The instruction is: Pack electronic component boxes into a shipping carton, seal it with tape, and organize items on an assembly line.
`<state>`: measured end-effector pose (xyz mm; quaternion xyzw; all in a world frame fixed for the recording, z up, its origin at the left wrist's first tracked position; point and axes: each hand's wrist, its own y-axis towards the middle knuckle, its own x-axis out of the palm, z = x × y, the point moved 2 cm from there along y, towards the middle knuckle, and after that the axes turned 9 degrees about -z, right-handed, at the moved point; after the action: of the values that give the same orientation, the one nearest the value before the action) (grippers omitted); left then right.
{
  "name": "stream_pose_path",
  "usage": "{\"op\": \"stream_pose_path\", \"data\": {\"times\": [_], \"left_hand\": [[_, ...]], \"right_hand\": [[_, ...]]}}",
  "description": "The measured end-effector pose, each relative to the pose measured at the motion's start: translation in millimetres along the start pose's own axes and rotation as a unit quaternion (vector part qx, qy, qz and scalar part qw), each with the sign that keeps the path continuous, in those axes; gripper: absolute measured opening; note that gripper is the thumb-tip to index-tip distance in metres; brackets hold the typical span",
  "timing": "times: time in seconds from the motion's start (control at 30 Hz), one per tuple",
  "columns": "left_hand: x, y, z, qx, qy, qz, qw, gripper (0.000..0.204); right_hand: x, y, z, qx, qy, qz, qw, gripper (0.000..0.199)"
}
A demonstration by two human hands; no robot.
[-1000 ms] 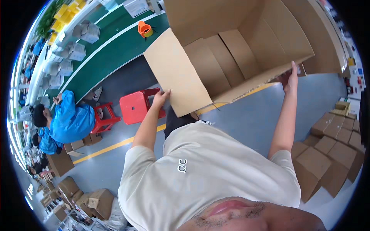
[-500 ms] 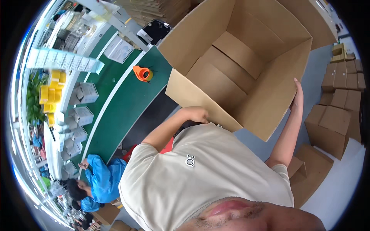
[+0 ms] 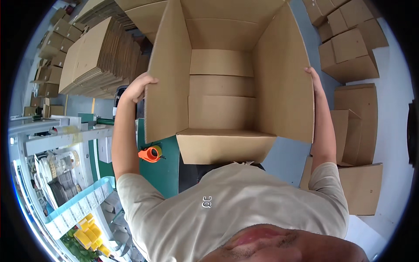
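A large open cardboard box is in front of me, its mouth facing me and its side flaps spread out. Inside, the bottom panels are visible and hold nothing. My left hand is closed on the edge of the left flap, thumb over the rim. On the opposite side, my right hand grips the outer edge of the right flap, with most of its fingers hidden behind the cardboard. The near flap folds outward toward my waist.
A green-topped workbench at left bears an orange tape dispenser. Flattened cardboard stacks stand at far left. Cardboard boxes and an opened carton line the right. Yellow tape rolls lie at lower left.
My left hand has gone from the near flap to the left flap's edge. The box has swung round to face me squarely, and my view has turned away from the bench.
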<state>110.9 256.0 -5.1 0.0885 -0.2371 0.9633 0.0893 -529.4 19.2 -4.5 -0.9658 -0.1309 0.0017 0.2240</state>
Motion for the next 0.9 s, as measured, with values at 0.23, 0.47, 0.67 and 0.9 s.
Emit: {"op": "stream_pose_path", "data": {"times": [0.23,0.47,0.67,0.9], "left_hand": [[-123,-43,-49,-0.040,-0.115,-0.006,0.993,0.045],[-169,10,-217,-0.103,0.367,0.320,0.868,0.055],[-90,60,-212,-0.235,0.558,0.431,0.669,0.050],[30,-55,-184,0.088,0.577,0.505,0.635,0.047]], "right_hand": [[-142,15,45,0.026,0.032,0.030,0.999,0.054],[-188,59,233,0.136,-0.477,0.228,0.838,0.070],[-167,66,287,0.151,-0.629,0.142,0.749,0.058],[100,-115,145,-0.231,-0.653,-0.163,0.703,0.075]]}}
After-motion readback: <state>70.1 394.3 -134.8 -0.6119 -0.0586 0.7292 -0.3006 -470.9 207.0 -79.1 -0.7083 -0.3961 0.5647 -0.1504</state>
